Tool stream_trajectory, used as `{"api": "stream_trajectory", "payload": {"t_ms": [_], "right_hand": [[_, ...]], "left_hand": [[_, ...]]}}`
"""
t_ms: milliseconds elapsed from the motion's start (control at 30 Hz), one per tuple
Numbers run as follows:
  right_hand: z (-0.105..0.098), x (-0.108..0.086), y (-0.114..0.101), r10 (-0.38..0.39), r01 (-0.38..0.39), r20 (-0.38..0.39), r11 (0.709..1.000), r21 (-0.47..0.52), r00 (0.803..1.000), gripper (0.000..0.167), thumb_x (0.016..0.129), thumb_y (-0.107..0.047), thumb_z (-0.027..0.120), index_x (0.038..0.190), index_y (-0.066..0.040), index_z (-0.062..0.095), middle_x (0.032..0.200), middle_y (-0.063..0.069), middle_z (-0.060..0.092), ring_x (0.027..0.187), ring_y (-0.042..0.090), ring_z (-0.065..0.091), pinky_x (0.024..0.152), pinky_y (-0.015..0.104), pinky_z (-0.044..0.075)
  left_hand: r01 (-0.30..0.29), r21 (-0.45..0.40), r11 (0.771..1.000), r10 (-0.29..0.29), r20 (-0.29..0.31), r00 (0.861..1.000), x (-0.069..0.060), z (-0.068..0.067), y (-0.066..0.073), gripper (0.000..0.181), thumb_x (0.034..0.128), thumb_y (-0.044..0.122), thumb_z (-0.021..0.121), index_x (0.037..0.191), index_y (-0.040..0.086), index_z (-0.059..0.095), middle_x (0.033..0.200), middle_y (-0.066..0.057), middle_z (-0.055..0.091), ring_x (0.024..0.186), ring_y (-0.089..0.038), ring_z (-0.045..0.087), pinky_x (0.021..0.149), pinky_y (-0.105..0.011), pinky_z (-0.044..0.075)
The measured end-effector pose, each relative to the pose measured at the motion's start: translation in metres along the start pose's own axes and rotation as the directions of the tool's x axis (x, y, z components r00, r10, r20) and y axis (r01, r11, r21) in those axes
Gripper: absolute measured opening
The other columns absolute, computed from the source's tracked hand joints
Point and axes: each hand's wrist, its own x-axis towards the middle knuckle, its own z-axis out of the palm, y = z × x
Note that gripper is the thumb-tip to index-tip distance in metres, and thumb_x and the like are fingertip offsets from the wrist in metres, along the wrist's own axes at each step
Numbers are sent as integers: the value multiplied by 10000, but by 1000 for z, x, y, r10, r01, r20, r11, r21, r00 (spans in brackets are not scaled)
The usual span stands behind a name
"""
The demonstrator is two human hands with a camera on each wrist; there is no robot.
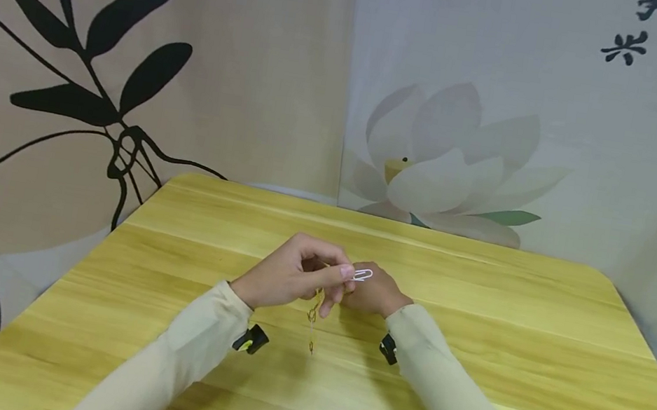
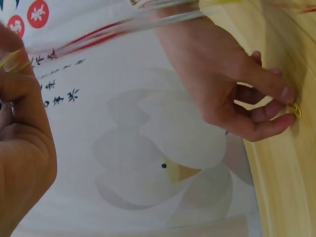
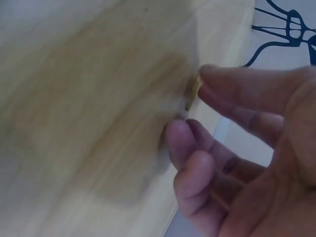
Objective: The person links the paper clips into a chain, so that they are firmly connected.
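Observation:
In the head view, my left hand [image 1: 295,274] pinches a white paper clip [image 1: 364,275] between thumb and forefinger. Gold-coloured linked clips [image 1: 312,316] dangle below it over the table. My right hand [image 1: 376,291] is just beyond, partly covered by the left. Seen from the left wrist, the right hand [image 2: 222,79] has thumb and forefinger on a yellow paper clip [image 2: 296,109]. The left hand [image 2: 24,148] fills the left edge there, its fingertips cut off. In the right wrist view, the right hand's fingers are bent, with a blurred yellowish bit [image 3: 191,93] at the tips.
Both hands are above a wooden table [image 1: 466,395]. A cloth backdrop [image 1: 272,69] with a printed plant and lotus hangs behind its far edge. Blurred red and white strands [image 2: 108,35] cross the top of the left wrist view, close to the camera.

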Motion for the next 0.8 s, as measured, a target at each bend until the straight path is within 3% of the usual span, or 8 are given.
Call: {"api": "stream_trajectory", "payload": {"t_ms": [67, 200, 433, 500, 633, 800], "right_hand": [[3, 3, -3, 9, -8, 20, 999, -35, 1000, 186, 946, -152, 677, 815, -250, 766, 979, -57, 759, 958, 118, 679, 886, 337, 555], [4, 5, -4, 45, -42, 43, 997, -57, 998, 301, 918, -35, 666, 794, -292, 764, 987, -78, 764, 1005, 130, 672, 940, 367, 543], [5, 11, -2, 34, -30, 107, 999, -36, 994, 410, 920, 34, 616, 899, -341, 779, 1080, -88, 740, 965, 87, 608, 867, 298, 501], [6, 11, -2, 46, -45, 112, 999, -13, 993, 393, 900, 67, 614, 920, -292, 773, 1074, -39, 731, 900, 114, 591, 813, 304, 497], [7, 10, -5, 49, -51, 91, 998, 23, 995, 411, 848, 126, 616, 916, -253, 760, 1084, -19, 721, 871, 99, 571, 828, 290, 503], [8, 8, -9, 60, -62, 66, 998, 25, 996, 353, 834, 141, 611, 893, -179, 748, 925, 3, 693, 737, 110, 497, 667, 252, 449]], "left_hand": [[2, -8, 1000, -2, 0, 1000, 0, 0, 0, 249, 1029, 116, 541, 881, -45, 659, 686, -11, 640, 519, -150, 589, 417, -228, 270], [2, 6, 1000, -2, -13, 1000, -1, 0, 1, 235, 1025, 105, 542, 886, -39, 664, 681, 32, 625, 549, -114, 576, 450, -212, 296], [-12, -6, 1000, 12, -22, 1000, -1, 0, 1, 227, 1026, 78, 529, 906, -68, 655, 686, 18, 588, 578, -97, 559, 550, -274, 499], [-11, -7, 1000, 10, -23, 1000, -1, 0, 1, 225, 1025, 71, 525, 907, -72, 653, 687, 18, 584, 579, -93, 553, 555, -279, 505], [0, -2, 1000, 0, -29, 1000, 0, 1, 0, 220, 1021, 54, 517, 899, -71, 650, 685, 15, 582, 577, -86, 545, 555, -264, 493], [-5, 5, 1000, 5, -29, 1000, -1, 0, 0, 228, 1026, 69, 521, 900, -73, 647, 689, 11, 580, 577, -86, 541, 551, -262, 496]]}}
